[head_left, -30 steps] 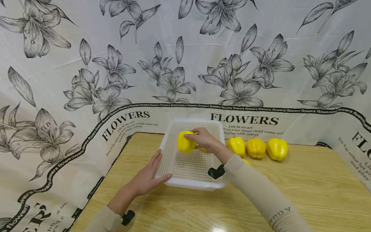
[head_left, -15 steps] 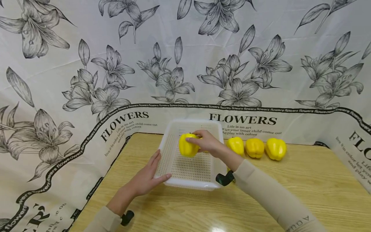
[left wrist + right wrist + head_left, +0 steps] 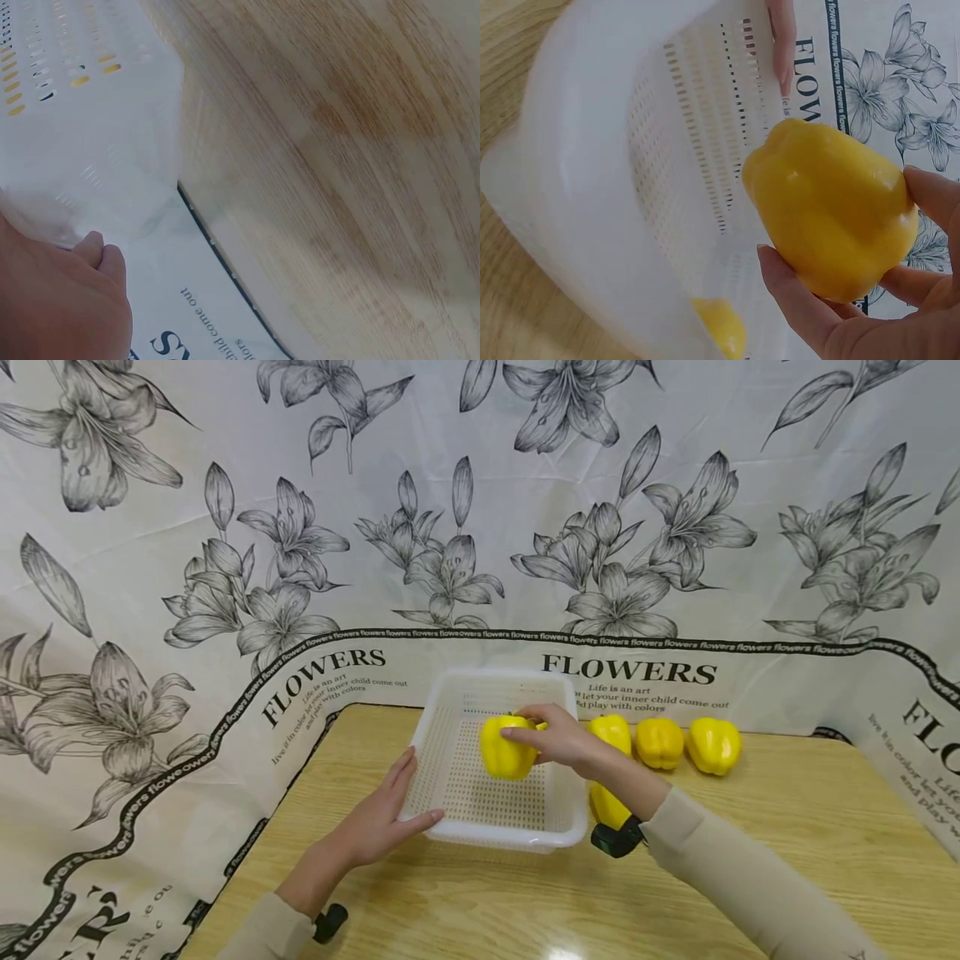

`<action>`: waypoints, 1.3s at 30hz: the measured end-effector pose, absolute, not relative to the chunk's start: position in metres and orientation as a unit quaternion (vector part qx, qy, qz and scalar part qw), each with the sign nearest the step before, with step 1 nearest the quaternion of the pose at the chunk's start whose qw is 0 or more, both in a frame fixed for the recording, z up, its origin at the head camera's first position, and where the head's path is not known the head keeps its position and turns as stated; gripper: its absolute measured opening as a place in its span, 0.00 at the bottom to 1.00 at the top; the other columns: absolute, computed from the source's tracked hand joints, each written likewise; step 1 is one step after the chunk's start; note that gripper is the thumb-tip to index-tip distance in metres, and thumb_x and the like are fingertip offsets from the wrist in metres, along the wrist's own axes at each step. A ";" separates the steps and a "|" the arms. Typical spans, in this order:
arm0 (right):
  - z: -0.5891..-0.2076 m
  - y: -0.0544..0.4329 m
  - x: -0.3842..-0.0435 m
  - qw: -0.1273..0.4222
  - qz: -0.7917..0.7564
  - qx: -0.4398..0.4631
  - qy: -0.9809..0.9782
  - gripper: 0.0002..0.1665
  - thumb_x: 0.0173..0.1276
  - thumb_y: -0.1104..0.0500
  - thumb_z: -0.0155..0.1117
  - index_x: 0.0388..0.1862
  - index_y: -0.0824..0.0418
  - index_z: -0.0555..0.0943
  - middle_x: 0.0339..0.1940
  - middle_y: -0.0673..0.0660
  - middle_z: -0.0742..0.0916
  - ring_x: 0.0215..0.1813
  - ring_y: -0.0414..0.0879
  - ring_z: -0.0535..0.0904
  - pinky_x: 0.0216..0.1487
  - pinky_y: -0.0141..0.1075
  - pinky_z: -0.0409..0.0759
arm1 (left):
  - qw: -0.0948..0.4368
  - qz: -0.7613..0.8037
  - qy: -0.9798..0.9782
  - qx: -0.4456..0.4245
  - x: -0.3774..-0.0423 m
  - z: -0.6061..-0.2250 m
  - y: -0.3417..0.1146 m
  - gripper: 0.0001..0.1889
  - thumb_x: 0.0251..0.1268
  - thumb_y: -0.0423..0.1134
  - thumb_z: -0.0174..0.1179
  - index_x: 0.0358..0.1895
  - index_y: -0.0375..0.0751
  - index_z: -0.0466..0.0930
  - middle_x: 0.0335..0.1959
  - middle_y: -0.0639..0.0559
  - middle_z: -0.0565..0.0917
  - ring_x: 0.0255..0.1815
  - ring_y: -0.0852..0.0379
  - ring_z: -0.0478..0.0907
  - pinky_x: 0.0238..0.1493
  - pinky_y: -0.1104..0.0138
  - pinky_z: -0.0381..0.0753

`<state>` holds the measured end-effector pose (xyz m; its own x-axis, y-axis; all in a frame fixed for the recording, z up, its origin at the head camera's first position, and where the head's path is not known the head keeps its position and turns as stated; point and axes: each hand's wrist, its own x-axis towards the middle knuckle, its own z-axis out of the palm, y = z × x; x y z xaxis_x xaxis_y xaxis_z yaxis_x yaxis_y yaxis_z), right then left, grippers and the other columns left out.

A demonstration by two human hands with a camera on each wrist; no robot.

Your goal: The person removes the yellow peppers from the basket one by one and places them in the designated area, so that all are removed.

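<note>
My right hand (image 3: 555,737) holds a yellow bell pepper (image 3: 507,747) over the basket, thumb on one side and fingers on the other. In the right wrist view this bell pepper (image 3: 829,210) sits at the fingertips. The white perforated plastic basket (image 3: 495,837) stands on the table, and my left hand (image 3: 378,818) grips its near left corner, thumb over the rim and fingers along the outer side. A second yellow pepper (image 3: 724,326) lies inside the basket, mostly hidden behind my right hand in the head view.
Right of the basket, a yellow pepper (image 3: 658,743) and another pepper (image 3: 714,746) stand in a back row with a third (image 3: 611,731), partly behind my forearm. One more pepper (image 3: 607,806) is nearer the front. A flower-printed cloth (image 3: 637,668) hangs behind the wooden table (image 3: 450,902).
My right hand has carried the pepper rightward and a little nearer within the basket area. The pepper beside the basket's right side shows more now. My left hand stays on the basket.
</note>
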<state>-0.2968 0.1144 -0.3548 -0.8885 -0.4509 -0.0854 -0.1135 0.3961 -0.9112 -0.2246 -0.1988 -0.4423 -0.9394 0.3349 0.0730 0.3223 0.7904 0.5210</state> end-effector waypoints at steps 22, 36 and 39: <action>-0.346 0.189 -0.284 0.152 -0.480 -0.172 0.847 0.44 0.77 0.45 0.63 0.79 0.69 0.61 0.77 0.71 0.66 0.67 0.63 0.75 0.60 0.55 0.83 | 0.006 0.278 0.944 0.181 -0.224 -0.445 -0.201 0.56 0.68 0.74 0.52 0.84 0.41 0.38 0.86 0.52 0.37 0.82 0.40 0.51 0.77 0.44 0.59; -0.348 0.253 -0.280 0.137 -0.477 -0.168 0.852 0.43 0.79 0.46 0.60 0.79 0.72 0.60 0.78 0.74 0.61 0.72 0.68 0.67 0.63 0.61 0.78 | 0.001 0.267 0.946 0.186 -0.225 -0.444 -0.200 0.56 0.68 0.74 0.52 0.84 0.41 0.39 0.86 0.51 0.38 0.81 0.40 0.52 0.76 0.44 0.60; -0.353 0.267 -0.280 0.133 -0.472 -0.166 0.856 0.43 0.78 0.46 0.60 0.78 0.72 0.61 0.76 0.74 0.64 0.67 0.65 0.72 0.61 0.58 0.81 | 0.001 0.264 0.946 0.187 -0.226 -0.445 -0.200 0.56 0.68 0.74 0.51 0.84 0.41 0.39 0.86 0.52 0.38 0.82 0.40 0.52 0.77 0.45 0.59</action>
<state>-0.2801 0.2673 -0.3532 -0.9092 -0.4102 -0.0717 -0.1586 0.5001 -0.8513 -0.2260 -0.2000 -0.4446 -0.9300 0.3545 0.0975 0.3538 0.7910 0.4992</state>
